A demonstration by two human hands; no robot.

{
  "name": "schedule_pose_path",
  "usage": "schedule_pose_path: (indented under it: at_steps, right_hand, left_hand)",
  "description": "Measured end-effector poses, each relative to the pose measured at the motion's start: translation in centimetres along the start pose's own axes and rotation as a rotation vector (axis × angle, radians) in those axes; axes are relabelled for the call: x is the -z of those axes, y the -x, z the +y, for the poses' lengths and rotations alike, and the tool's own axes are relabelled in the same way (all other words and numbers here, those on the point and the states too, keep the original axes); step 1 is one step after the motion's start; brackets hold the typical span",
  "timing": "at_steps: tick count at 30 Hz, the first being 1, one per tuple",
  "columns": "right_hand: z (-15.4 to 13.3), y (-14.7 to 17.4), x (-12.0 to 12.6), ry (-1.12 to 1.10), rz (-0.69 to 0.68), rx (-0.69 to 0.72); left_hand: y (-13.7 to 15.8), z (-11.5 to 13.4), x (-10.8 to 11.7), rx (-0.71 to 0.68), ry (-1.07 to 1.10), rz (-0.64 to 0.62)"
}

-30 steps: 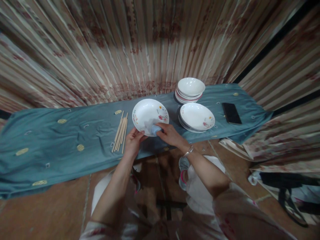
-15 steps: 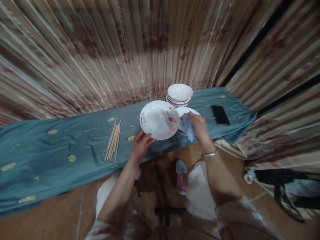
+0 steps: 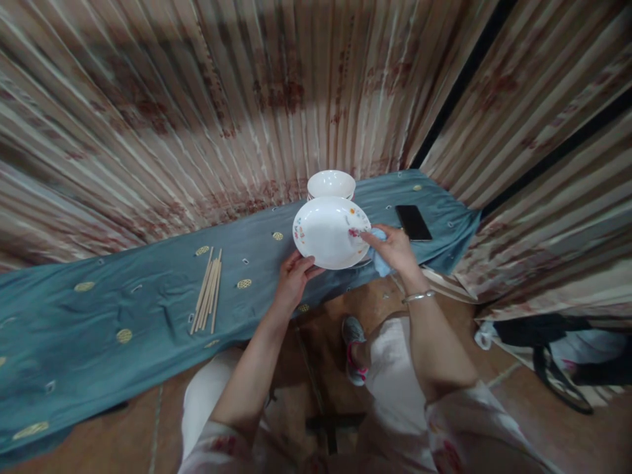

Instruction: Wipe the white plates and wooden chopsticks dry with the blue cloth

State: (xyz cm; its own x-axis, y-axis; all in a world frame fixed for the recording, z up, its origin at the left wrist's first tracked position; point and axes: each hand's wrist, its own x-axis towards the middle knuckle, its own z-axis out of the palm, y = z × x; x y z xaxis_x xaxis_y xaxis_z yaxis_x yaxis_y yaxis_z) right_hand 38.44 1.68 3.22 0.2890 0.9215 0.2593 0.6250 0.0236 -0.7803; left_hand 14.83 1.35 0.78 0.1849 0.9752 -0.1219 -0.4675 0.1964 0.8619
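A white plate [image 3: 328, 234] with small painted flowers near its rim is held up over the table, tilted towards me. My left hand [image 3: 294, 280] grips its lower left edge, thumb on top and fingers beneath. At the plate's right edge, my right hand [image 3: 394, 249] is closed on a light blue cloth [image 3: 380, 260], its fingertips at the rim by the red flower. Just behind the plate stands a stack of white bowls [image 3: 332, 184]. Most of what lies under the plate is hidden.
Several wooden chopsticks [image 3: 207, 293] lie in a loose bundle on the blue-green tablecloth [image 3: 162, 289] to the left. A black phone [image 3: 413, 222] rests at the right. Pleated curtains [image 3: 276, 85] hang behind the table, and a bag with a dark strap [image 3: 557, 375] is at the lower right.
The held plate has moved right, now covering the plate beneath it and part of the bowl stack. My right hand with the cloth has come against its right edge. The view has shifted slightly.
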Motion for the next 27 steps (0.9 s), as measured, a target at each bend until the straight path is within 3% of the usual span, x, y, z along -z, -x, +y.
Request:
schedule_pose_path:
  at_steps: [7, 11, 20, 27]
  right_hand:
    - [0.5, -0.8, 0.6, 0.164, 0.076, -0.121]
    - [0.7, -0.8, 1.0, 0.219, 0.072, -0.159]
    - [2.3, -1.1, 1.4, 0.253, 0.042, -0.207]
    - [2.7, -1.0, 1.3, 0.324, -0.011, -0.204]
  left_hand:
    - [-2.5, -1.7, -1.5, -0.024, -0.051, -0.014]
    - [-3.6, -2.1, -1.7, -0.076, -0.187, 0.039]
    - [-5.1, -1.4, -1.6, -0.097, -0.584, -0.050]
    - [-5.2, -2.2, -1.3, -0.130, -0.725, -0.038]
